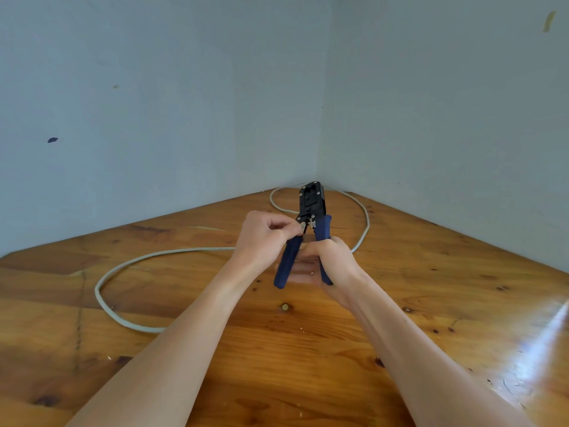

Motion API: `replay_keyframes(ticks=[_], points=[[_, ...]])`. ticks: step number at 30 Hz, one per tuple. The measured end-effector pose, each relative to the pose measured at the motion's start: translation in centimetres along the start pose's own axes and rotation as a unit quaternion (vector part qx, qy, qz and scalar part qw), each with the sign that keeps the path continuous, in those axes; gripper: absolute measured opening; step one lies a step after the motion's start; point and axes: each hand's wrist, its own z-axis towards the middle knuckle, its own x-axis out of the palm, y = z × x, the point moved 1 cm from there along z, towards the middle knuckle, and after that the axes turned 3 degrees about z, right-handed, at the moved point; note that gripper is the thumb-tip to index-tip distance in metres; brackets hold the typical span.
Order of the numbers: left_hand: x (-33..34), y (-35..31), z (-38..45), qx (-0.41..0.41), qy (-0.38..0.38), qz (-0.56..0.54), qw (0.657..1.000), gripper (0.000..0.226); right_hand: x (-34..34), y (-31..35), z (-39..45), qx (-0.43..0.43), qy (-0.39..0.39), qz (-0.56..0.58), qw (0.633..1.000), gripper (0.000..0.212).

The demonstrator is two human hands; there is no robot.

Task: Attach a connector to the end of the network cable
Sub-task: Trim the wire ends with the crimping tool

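R hand (331,263) grips the blue-handled crimp tool (311,211) upright over the wood table (431,288). L hand (264,238) pinches the grey network cable (101,282) end at its jaws; rest of cable loops on the table. Connector too small to tell.

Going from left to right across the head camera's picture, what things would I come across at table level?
Left loop of the grey network cable → left hand, pinching something small at the tool → blue-handled crimping tool → right hand gripping its handles → shiny glare on the wooden table.
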Motion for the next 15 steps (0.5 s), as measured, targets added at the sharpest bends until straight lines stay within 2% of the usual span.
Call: replay_keyframes(ticks=[3, 7, 15], points=[[-0.1, -0.1, -0.1, -0.002, -0.01, -0.014, 1.0, 0.017, -0.6, 0.3, 0.1, -0.01, 0.002, 0.034, 0.999, 0.028], [-0.3, 0.1, -0.3, -0.017, -0.012, -0.036, 0.999, 0.014, -1.8, 1.1, 0.1, -0.035, -0.016, 0.053, 0.998, 0.057], [0.0, 0.5, -0.5, -0.032, -0.004, -0.001, 0.999, 0.019, -5.7, 2.8, -0.1, -0.017, -0.163, 0.039, 0.986, 0.081]])
